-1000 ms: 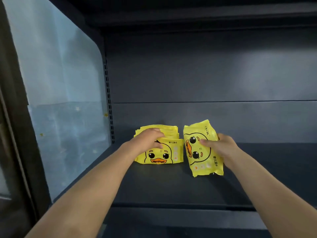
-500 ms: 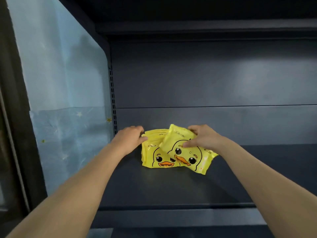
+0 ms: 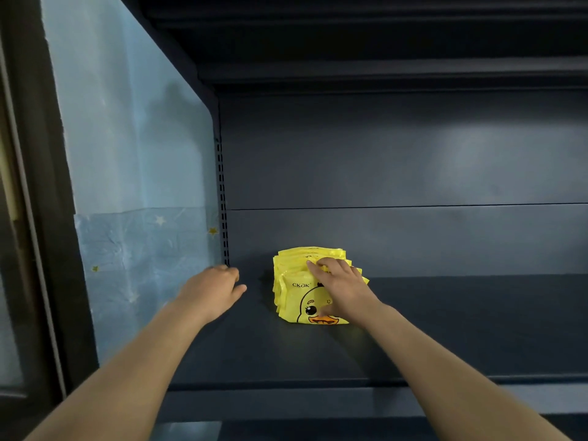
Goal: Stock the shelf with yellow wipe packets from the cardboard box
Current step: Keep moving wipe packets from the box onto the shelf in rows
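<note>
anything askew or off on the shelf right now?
Nothing stands out. The yellow wipe packets stand in one row on the shelf, right hand resting on the front one; left hand hovers beside them, touching nothing.

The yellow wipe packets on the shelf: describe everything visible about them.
The yellow wipe packets stand upright in a tight front-to-back row on the dark shelf, near its left end. They look like glossy soft plastic. The front one shows a cartoon duck face with an orange beak and dark lettering. The right hand rests over the front packets' tops; the left hand is apart, touching none.
</note>
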`<act>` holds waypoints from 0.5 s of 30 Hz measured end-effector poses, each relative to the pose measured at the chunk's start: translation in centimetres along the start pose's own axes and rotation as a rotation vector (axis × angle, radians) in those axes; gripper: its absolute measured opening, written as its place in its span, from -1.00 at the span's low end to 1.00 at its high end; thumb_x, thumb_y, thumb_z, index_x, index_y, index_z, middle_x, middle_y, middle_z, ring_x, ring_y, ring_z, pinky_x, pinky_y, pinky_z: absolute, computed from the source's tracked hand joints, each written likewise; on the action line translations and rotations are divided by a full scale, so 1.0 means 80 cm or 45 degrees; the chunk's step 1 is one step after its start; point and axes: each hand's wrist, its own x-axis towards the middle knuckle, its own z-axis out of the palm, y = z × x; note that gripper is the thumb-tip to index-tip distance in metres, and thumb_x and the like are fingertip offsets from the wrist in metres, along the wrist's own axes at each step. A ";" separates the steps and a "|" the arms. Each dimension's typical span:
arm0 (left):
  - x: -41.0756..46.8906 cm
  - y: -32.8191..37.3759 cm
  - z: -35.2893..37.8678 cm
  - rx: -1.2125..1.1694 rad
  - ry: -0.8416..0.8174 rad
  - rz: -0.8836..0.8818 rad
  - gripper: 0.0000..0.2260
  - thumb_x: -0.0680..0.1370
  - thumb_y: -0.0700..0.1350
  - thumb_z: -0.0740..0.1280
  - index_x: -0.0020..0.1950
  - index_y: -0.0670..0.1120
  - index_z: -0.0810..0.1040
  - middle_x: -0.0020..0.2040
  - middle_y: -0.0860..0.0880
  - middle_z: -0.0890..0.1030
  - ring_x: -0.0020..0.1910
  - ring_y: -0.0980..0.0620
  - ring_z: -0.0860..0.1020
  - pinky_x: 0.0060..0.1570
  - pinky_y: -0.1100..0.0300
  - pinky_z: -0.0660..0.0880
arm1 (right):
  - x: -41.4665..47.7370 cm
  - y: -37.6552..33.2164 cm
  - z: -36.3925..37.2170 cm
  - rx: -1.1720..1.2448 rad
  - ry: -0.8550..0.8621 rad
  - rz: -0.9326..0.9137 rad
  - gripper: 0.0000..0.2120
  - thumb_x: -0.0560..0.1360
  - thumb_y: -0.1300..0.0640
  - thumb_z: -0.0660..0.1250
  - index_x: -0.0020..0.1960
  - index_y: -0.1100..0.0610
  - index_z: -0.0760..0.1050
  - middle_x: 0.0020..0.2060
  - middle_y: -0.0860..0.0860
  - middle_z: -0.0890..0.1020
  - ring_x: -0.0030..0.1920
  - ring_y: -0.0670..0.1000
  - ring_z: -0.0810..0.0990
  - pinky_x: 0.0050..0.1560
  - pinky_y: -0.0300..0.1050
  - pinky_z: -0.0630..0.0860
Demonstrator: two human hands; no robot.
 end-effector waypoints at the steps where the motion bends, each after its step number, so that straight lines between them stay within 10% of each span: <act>1: -0.001 0.004 0.000 0.004 -0.001 0.011 -0.70 0.62 0.07 0.10 0.19 -0.09 0.45 0.15 -0.02 0.49 0.12 0.00 0.48 0.01 0.15 0.45 | 0.003 0.001 0.000 0.001 -0.010 0.005 -0.06 0.40 -0.09 0.44 0.55 -0.01 -0.09 0.48 0.02 0.12 0.49 0.08 0.07 0.47 0.02 0.08; 15: 0.001 0.105 -0.073 0.115 0.073 0.256 -0.69 0.62 0.05 0.10 0.24 -0.09 0.43 0.17 -0.04 0.49 0.19 -0.02 0.44 0.03 0.10 0.43 | -0.045 0.046 -0.092 -0.033 0.052 0.188 -0.41 0.52 -0.10 0.26 0.47 0.04 0.20 0.42 0.06 0.27 0.45 0.09 0.16 0.44 0.03 0.12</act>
